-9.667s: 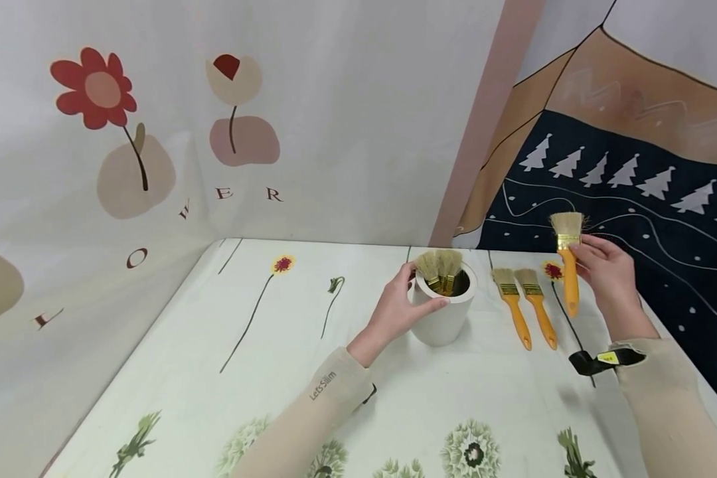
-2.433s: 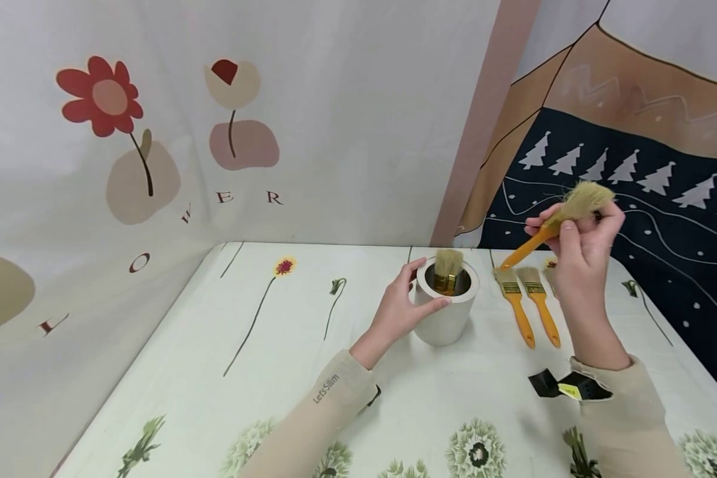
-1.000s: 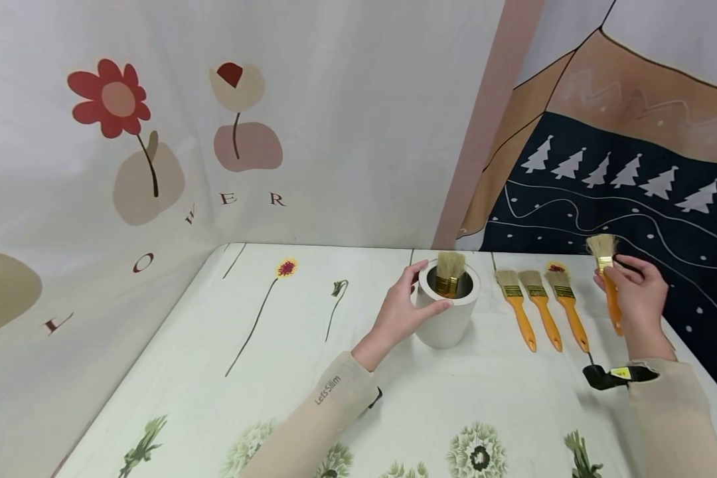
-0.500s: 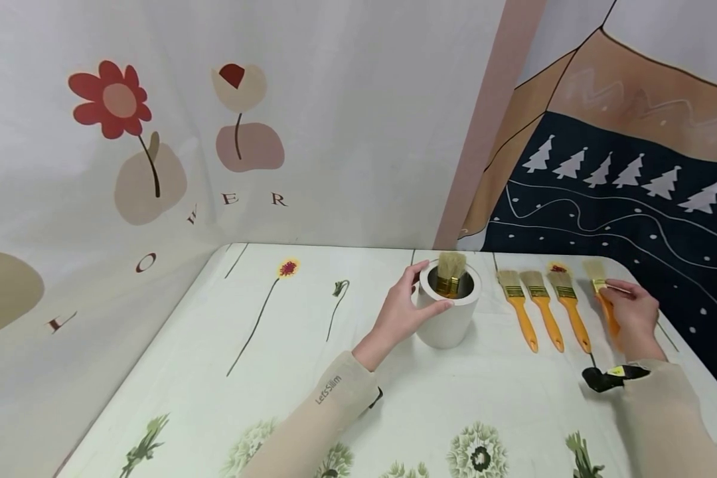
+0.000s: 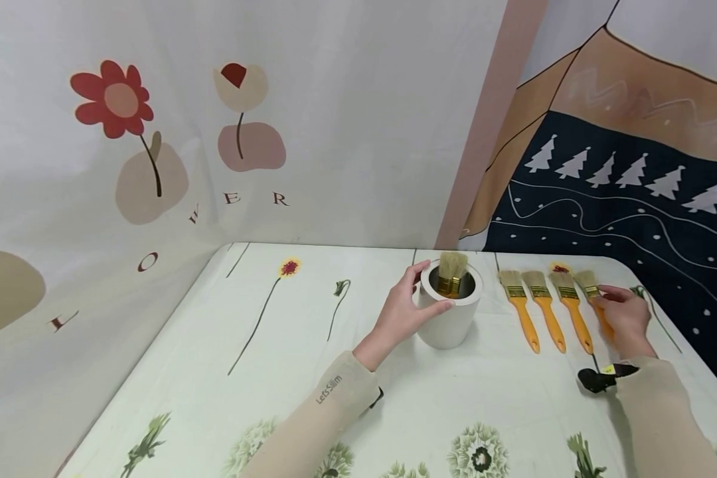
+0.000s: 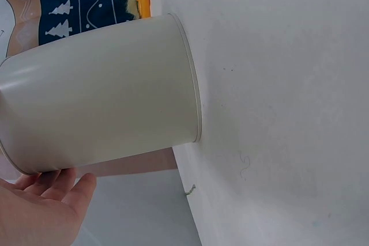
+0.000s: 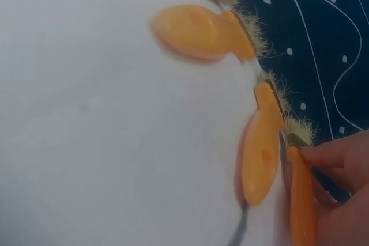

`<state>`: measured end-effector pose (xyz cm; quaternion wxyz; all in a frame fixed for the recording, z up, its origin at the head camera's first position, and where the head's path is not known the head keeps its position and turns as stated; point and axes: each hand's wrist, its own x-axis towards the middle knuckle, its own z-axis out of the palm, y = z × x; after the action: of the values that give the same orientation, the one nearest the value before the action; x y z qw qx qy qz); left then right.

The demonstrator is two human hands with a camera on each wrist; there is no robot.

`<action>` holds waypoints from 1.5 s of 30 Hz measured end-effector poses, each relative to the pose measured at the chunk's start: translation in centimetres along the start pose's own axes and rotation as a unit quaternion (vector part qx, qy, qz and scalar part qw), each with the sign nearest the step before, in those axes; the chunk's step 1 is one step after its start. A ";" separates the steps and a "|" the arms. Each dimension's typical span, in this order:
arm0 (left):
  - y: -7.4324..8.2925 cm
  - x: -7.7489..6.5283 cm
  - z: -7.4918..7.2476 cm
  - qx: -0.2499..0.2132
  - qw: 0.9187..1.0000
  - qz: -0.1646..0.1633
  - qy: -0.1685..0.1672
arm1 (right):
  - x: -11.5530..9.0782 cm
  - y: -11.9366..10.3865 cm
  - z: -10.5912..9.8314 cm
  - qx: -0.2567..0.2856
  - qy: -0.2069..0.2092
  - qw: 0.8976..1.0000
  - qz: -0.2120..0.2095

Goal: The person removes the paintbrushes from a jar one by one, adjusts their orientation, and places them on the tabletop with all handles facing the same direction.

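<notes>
In the head view my left hand (image 5: 403, 309) grips the white cup (image 5: 445, 328) near its rim, thumb at the front. One paintbrush (image 5: 452, 267) stands in the cup, bristles up; its lower handle is hidden inside. My right hand (image 5: 626, 317) pinches another paintbrush (image 5: 589, 284) at the right end of a row, low over the tabletop or on it. The right wrist view shows thumb and finger near the metal band of that orange-handled brush (image 7: 302, 194). Three more paintbrushes lie to its left, the nearest of them a paintbrush (image 5: 571, 312) with its bristles pointing away.
The other lying brushes are a middle paintbrush (image 5: 545, 312) and a leftmost paintbrush (image 5: 520, 312), just right of the cup. A white cloth with printed flowers covers the table (image 5: 311, 392). Behind it hangs a printed curtain (image 5: 358, 133), with a dark blue part at the right.
Two brushes have gone from the cup to the row since the oldest frame. In the last second my right hand has lowered the held brush leftward beside the row. My left hand stays on the cup.
</notes>
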<state>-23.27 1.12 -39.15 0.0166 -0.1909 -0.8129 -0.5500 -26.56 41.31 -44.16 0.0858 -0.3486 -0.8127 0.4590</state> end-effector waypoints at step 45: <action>-0.1 -0.1 0.0 0.010 1.000 -0.002 0.004 | 1.1 0.7 0.3 -0.030 0.019 0.993 -0.114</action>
<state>-23.17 1.08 -39.31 0.0210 -0.1872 -0.8187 -0.5424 -27.17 42.05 -45.03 0.1429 -0.2644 -0.8588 0.4150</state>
